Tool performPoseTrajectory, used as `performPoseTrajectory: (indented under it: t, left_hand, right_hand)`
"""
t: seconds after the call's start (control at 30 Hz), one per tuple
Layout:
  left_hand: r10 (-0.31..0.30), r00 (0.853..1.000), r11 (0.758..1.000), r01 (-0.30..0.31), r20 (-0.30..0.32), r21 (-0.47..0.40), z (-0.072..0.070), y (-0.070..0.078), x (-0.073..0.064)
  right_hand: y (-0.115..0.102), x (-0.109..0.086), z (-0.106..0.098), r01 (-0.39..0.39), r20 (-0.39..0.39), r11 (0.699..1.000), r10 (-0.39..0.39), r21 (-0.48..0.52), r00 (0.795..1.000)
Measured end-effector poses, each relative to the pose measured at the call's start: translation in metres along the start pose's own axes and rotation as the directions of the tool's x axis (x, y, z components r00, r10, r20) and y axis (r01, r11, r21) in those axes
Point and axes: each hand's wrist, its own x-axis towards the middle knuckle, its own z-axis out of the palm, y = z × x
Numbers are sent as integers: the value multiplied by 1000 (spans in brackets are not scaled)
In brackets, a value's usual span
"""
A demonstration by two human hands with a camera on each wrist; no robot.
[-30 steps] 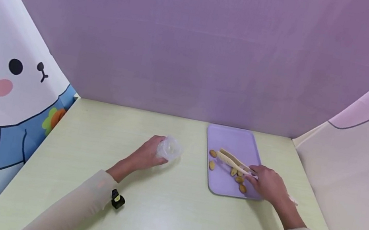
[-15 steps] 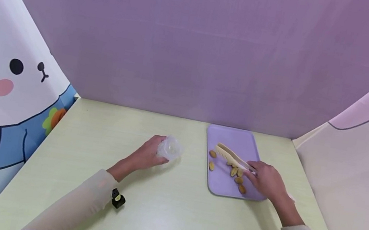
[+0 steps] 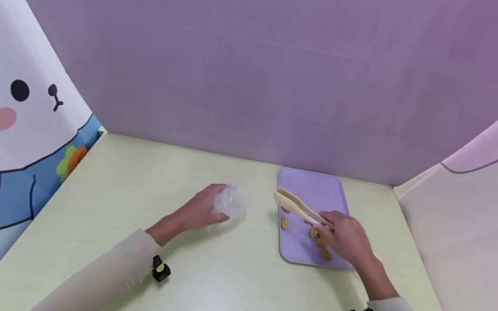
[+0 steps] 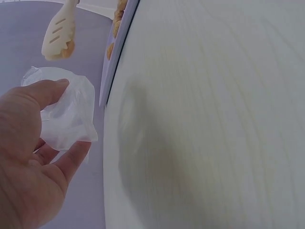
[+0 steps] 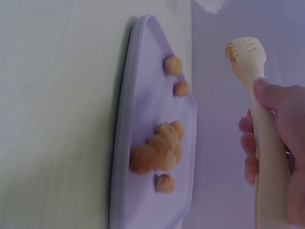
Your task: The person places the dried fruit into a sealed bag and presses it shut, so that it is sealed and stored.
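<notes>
Brown, rounded, nut-like pieces [image 5: 165, 183] mostly lie on the purple rectangular tray [image 3: 312, 187]; we judge the work partway — one piece [image 5: 229, 51] is off it, several are left. We see the right hand [image 3: 346, 239] gripping cream plastic tongs [image 5: 251, 55], pressed around that piece, while the left hand [image 3: 201, 208] pinches a translucent plastic bag [image 3: 230, 200]. Both wrist views show the caught piece — the head view doesn't. We cannot tell the bag's contents.
</notes>
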Motion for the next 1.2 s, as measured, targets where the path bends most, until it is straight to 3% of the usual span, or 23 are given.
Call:
performPoseTrajectory:
  t: [0.5,0.73,1.2]
  left_hand:
    - [-14,1000,999,14,-3,-40,3,-4,1]
    - [27,999,999,-28,-25,-37,4,-2,1]
    - [43,999,998,-43,0,-55,5,2,1]
  right_hand:
    - [-24,17,10,110,-23,994,-109,19,994]
    - [-34,23,13,170,-41,985,-168,39,985]
    - [-50,34,15,164,-7,983,-164,79,986]
